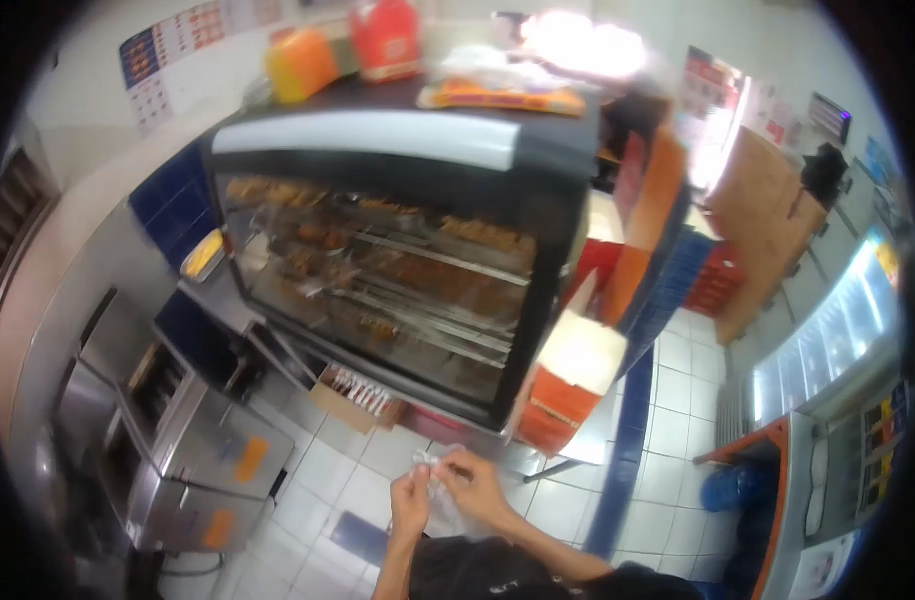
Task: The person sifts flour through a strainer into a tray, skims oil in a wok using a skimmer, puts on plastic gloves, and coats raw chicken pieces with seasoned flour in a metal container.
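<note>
Left hand [410,502] and right hand [475,484] are both curled nearly closed in the head view, fingertips pinching what looks like a thin plastic bag [446,506], near the display case's [368,140] lower edge. Probably pinched two-handed so flimsy plastic stays gathered. Glass front presumably shows off the food [486,242]. Lettering on the orange-and-white box [560,410] and wall sheets [188,36]? Too blurry, sorry.

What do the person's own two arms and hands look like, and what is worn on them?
The bare left hand and bare right hand wear no gloves. The slim left forearm and right forearm look uncovered. A black cloth garment bears a small pale marking, too blurred to read.
</note>
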`<state>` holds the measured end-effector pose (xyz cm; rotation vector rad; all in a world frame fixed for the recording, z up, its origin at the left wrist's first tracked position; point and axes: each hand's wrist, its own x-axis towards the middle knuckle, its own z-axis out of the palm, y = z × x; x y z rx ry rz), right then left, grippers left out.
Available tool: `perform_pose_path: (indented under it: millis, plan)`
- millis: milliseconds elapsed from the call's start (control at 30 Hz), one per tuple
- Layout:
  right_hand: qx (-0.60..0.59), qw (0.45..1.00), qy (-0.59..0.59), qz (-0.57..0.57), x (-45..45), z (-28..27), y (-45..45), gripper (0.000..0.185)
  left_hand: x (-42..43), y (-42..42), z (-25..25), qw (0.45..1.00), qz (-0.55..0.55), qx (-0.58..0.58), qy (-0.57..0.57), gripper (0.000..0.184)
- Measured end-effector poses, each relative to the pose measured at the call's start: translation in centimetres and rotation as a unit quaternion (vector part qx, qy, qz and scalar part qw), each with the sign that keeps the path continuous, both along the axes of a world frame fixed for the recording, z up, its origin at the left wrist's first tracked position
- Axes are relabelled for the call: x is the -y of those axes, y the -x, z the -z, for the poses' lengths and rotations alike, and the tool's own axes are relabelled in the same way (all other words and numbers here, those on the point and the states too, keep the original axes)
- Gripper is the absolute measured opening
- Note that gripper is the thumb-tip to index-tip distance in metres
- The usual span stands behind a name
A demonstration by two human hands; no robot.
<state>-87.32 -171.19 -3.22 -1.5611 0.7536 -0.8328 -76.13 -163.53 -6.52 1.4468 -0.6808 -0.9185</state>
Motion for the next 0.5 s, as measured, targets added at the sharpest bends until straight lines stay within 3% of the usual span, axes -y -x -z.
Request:
perform_pose_path:
  millis: [67, 133, 200, 267, 333, 367, 433, 500]
  plan:
    - [0.045, 0.998, -0.046, 0.010, -0.4, 1.1, -2.4, 0.013, -1.5, -0.5, -0.8, 0.996, -0.073, 0.020, 0.056, 0.024]
    - [0.029, 0.996, 0.078, -0.012, -1.6, 1.2, -5.1, 0.012, -4.5, -2.3, -2.2, 0.996, -0.085, 0.031, 0.023, 0.023]
    - [-0.020, 0.994, 0.100, -0.051, -4.8, 1.4, -8.4, 0.014, -7.8, -5.2, 0.4, 0.981, -0.174, 0.080, 0.024, 0.028]
    - [0.000, 0.989, 0.001, -0.147, -8.7, 0.9, -11.9, 0.012, -11.4, -8.1, 0.0, 0.958, -0.258, 0.065, 0.109, 0.029]
    - [0.009, 0.971, -0.084, -0.222, -13.7, -0.3, -15.7, 0.010, -16.2, -10.4, -2.2, 0.949, -0.280, -0.055, 0.132, 0.018]
    - [0.026, 0.956, -0.152, -0.248, -16.2, -0.8, -17.0, 0.011, -19.5, -11.3, -1.8, 0.941, -0.308, -0.056, 0.131, 0.018]
    - [0.035, 0.929, -0.169, -0.327, -20.3, 0.1, -19.7, 0.012, -25.0, -13.7, -0.2, 0.949, -0.305, -0.026, 0.073, 0.021]
    - [0.035, 0.898, -0.182, -0.399, -24.3, 1.4, -22.8, 0.011, -29.6, -15.0, -1.0, 0.926, -0.366, -0.041, 0.085, 0.018]
